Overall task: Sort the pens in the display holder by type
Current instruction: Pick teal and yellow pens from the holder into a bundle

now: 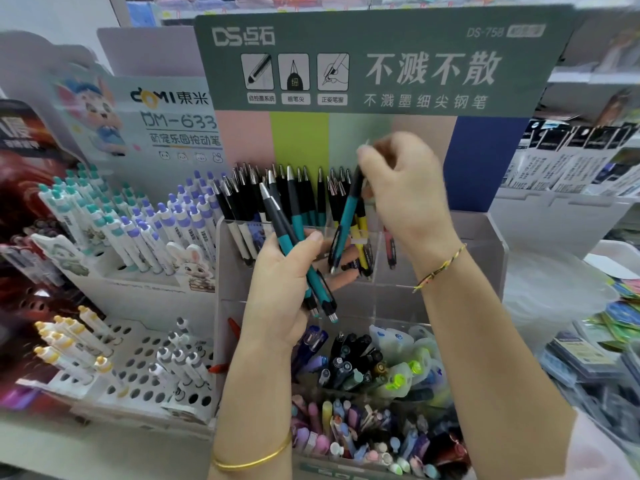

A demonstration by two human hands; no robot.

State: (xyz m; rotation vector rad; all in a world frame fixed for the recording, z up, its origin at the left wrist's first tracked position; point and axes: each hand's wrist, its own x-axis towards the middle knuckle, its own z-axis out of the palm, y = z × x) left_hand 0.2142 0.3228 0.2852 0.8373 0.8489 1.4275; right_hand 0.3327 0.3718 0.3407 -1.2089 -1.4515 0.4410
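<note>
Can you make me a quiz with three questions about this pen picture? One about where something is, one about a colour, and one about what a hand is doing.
1. Where is the thin gold bangle?
A. on the right wrist
B. inside a pen box
C. on the left wrist

2. What colour is the slim plastic pen that the right hand pinches?
A. pink
B. teal and black
C. white and purple

3. What is the left hand doing?
A. gripping teal-and-black pens
B. lying flat and empty
C. pointing at the sign

Answers:
1 C: the bangle circles the left forearm near the bottom edge.
2 B: its barrel is teal and its lower grip is black.
3 A: its fingers and thumb curl round the pens.
</note>
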